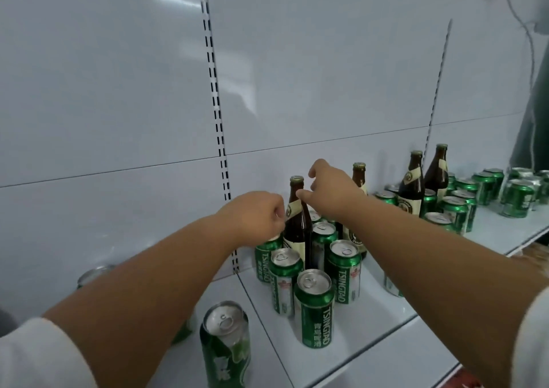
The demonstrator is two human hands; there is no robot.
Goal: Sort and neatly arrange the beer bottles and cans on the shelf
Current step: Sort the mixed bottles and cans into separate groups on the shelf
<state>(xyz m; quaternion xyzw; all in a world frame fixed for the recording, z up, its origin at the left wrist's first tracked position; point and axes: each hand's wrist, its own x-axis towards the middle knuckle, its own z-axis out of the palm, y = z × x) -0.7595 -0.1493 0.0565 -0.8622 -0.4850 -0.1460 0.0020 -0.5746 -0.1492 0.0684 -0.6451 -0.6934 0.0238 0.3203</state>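
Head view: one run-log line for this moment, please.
left hand: gripping rear can top | right hand: open by brown bottle | sorting unfinished

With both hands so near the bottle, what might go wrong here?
1. The right hand reaches past the brown bottle, which stands tight among cans; a bump could tip it onto them.
2. The left hand grips the back can; lifting it may knock its neighbour.
3. The dented can sits near the shelf edge.

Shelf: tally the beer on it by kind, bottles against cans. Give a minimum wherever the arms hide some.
Brown bottles: 4
Green cans: at least 20; some are hidden behind the arms or behind each other
Total: at least 24
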